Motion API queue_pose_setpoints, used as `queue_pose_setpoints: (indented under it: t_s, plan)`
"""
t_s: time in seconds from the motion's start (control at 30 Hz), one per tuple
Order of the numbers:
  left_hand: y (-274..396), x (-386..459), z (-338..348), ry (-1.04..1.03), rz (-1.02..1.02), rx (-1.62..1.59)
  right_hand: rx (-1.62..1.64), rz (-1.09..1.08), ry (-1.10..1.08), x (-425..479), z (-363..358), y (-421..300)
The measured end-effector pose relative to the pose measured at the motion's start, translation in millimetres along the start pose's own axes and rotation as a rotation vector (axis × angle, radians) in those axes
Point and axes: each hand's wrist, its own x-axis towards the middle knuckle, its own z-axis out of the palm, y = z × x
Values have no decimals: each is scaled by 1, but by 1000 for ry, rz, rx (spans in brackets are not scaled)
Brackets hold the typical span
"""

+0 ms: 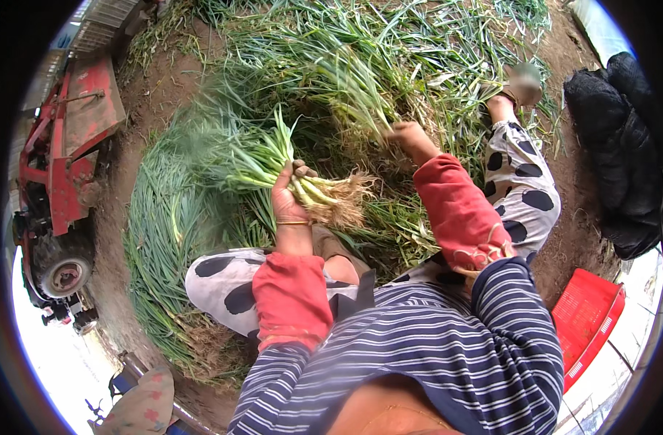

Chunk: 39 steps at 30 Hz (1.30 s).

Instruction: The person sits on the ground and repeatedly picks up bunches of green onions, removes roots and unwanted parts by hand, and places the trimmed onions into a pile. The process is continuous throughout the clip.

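Note:
A bunch of green onions (266, 168) with pale stalks and brown stringy roots is in my left hand (290, 193), its roots pointing right. My right hand (416, 142), up and to the right, is closed around the lower stalks of another green onion bunch (358, 87), whose leaves reach up and left; this hand is slightly blurred. Beneath and beyond both hands lies a large heap of green onions (418, 38). A curved pile of green onions (163, 217) lies on the left, with roots showing at its lower end.
A red wheeled machine (70, 136) stands on the soil at the left. Black netting or sheeting (617, 147) is bundled at the right, above a red plastic crate (587, 321). My legs, in spotted trousers, are spread around the work area. A patterned cloth (141, 402) is at the lower left.

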Motion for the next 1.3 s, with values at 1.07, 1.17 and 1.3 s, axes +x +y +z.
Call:
queue_pose_setpoints:
  t_s: [1.07,1.17,1.3]
  plan:
    - [-91,-22,23,56,-31,526,85,-226,-56,-105,42,53]
    - [-91,-21,22,76,79,518,139,-295,-2,-105,53,41]
    - [-59,-2,10,158,246,501,-562,-321,14,-119,31,34]
